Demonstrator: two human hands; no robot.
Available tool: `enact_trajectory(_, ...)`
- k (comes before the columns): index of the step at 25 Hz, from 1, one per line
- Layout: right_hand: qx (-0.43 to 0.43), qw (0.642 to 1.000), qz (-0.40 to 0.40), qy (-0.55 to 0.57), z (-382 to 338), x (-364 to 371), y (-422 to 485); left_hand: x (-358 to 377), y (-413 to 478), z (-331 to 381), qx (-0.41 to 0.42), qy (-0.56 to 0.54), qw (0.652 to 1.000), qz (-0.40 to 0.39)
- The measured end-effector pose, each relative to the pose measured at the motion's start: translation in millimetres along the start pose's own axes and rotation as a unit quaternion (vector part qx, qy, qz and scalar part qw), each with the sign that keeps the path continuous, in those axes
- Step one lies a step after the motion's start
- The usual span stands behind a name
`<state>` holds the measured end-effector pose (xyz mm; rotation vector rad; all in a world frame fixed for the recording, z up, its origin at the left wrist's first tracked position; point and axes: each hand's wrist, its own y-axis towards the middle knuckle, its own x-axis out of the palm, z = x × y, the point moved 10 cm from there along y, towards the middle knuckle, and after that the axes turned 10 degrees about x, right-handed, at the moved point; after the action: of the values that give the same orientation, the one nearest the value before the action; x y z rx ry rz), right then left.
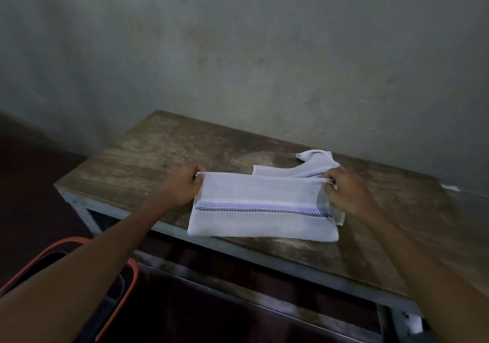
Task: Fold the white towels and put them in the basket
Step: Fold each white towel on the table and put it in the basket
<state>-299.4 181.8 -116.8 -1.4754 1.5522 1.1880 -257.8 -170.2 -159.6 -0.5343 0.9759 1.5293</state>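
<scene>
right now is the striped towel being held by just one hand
No, the left hand and the right hand each pinch a far corner of the striped towel on the table.

Basket (134,274) mostly hidden behind left forearm (79,276), cut by left edge. Second towel (315,161) partly covered by front towel (259,210), right hand (344,192).

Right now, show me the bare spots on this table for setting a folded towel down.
Bare wood: the left end of the table, from the left hand to the edge, and the right end past the right hand. Crowded: the middle, where both hands pinch the striped towel, with a second towel just behind it.
</scene>
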Motion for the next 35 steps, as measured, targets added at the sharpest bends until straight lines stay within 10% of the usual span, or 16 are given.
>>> enact_trajectory(24, 0.116, 0.970, -0.171, 0.124, 20.0, 44.4, 19.9, 22.9, 4.0, -26.7, -0.088, -0.078, 0.988, -0.098)
enact_trajectory(35, 0.042, 0.982, -0.070, 0.168, 14.1, -58.9, 7.3, -49.8, 28.9, 60.9, 0.047, -0.058, 0.997, -0.006)
